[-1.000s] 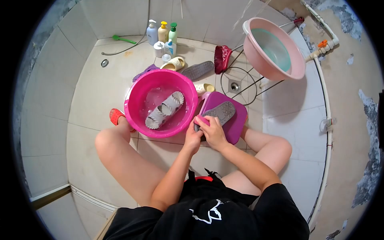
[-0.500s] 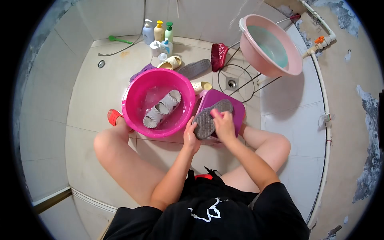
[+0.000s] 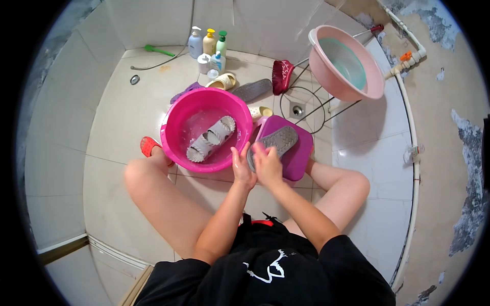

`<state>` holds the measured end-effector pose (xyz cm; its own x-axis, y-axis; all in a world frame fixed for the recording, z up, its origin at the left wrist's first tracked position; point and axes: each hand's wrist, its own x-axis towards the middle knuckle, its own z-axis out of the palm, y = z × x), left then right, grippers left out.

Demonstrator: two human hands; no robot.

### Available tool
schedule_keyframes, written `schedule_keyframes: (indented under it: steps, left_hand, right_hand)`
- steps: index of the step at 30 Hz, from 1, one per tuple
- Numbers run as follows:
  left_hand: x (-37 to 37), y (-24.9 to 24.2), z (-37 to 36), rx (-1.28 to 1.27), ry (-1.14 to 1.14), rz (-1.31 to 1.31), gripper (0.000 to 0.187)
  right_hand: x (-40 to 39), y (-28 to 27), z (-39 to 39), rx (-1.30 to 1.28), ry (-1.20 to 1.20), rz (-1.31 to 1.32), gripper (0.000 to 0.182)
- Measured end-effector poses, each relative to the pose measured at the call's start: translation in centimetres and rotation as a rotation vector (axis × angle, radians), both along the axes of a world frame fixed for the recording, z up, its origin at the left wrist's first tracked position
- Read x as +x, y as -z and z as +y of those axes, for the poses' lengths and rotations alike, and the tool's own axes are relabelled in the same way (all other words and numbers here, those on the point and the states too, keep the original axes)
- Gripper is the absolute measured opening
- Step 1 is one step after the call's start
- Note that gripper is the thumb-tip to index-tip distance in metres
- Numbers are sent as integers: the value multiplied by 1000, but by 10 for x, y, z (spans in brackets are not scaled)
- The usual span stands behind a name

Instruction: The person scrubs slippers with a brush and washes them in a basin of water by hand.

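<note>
Now, left hand (image 3: 242, 169) fingers gripping grey slipper (image 3: 273, 145), right hand (image 3: 266, 164) fingers pressed flat on it.

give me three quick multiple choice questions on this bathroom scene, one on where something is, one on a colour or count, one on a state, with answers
1. Where does the grey slipper under the hands lie?
A. on the purple board
B. inside the bright pink basin
C. on the wire stand

2. How many pump bottles stand along the back wall?
A. one
B. three
C. six

3. What state is the white sandal in?
A. hanging on the wall
B. worn on a foot
C. lying in water in the bright pink basin

Answers:
1. A, the slipper rests sole up on the board, with the left hand and right hand at its near end.
2. B, a white, a yellow and a green-topped bottle stand side by side.
3. C, it lies in the wet bottom of the basin.
</note>
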<state>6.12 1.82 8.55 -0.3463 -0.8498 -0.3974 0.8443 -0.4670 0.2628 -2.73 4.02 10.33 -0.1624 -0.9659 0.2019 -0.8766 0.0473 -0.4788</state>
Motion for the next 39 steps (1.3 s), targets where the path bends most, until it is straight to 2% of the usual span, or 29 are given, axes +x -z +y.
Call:
schedule_keyframes:
  steps: [2,3,4,6,7,11,12,13,15,16,17,18,19,21,22,23,25,26,27,30,31,33,34,36,37,39]
  left_hand:
    - [4,4,2,22,23,-79,83]
    - [4,8,4,49,58,-164,84]
    - [-2,8,4,-34,12,-79,85]
    - [-6,2,3,-7,27,27,85]
    - [-7,-1,2,-18,31,42,86]
    - [-1,8,3,48,-12,38,88]
    - [3,11,4,3,17,-33,89]
    - [3,13,6,-39,48,-103,91]
    - [-5,7,6,0,30,-85,90]
    - [-5,-5,3,25,30,2,89]
    - [-6,-12,2,48,27,90,87]
    - [-7,-14,0,101,10,119,70]
    - [-12,1,-2,94,8,119,70]
    - [-25,45,-2,108,-50,-184,53]
    - [-16,16,-2,206,-30,-289,39]
    - [-18,21,-1,212,-29,-287,39]
    - [-19,29,4,25,57,-52,36]
    - [-20,28,3,34,58,-44,36]
    - [-23,23,7,38,64,-47,36]
    - [-27,6,6,120,-28,-302,40]
    - [-26,8,7,121,-28,-302,40]
    - [-23,15,9,149,-65,-243,39]
    - [-25,21,7,120,-101,-173,39]
    - [-29,26,5,144,-114,-198,39]
    - [-30,26,6,170,-129,-219,39]
    - [-26,29,2,171,-118,-252,39]
  right_hand:
    - [12,-13,28,25,-234,-75,38]
    - [7,-14,24,31,-243,-70,38]
    - [-4,-14,15,98,-212,-14,37]
    - [-22,-15,-16,193,-93,53,35]
    - [-25,-13,-27,148,-3,34,34]
    - [8,-20,4,182,-179,22,37]
    - [13,-23,21,93,-281,50,38]
    - [8,-24,17,94,-284,54,38]
    - [-9,-25,6,193,-168,49,37]
    - [-20,-25,-8,232,-53,141,37]
    - [-31,-18,-16,122,63,114,33]
    - [-31,-14,-15,108,72,95,33]
    - [-28,-14,-11,90,80,76,32]
    - [-10,-13,23,-25,-154,22,37]
    - [-2,-18,39,-88,-258,6,37]
    - [-8,-17,41,-82,-259,8,37]
    - [-30,-14,44,32,-112,45,37]
    - [-43,-13,37,120,25,89,37]
    - [-49,-13,33,68,79,77,37]
    - [-27,-9,51,-42,-130,7,37]
    - [-13,-14,60,-65,-217,-37,37]
    - [-22,-9,56,-43,-206,-44,36]
    - [-36,-2,49,3,-121,-10,35]
    - [-56,0,30,62,72,5,33]
    - [-50,-2,34,62,75,2,33]
    - [-32,-9,43,56,-79,16,33]
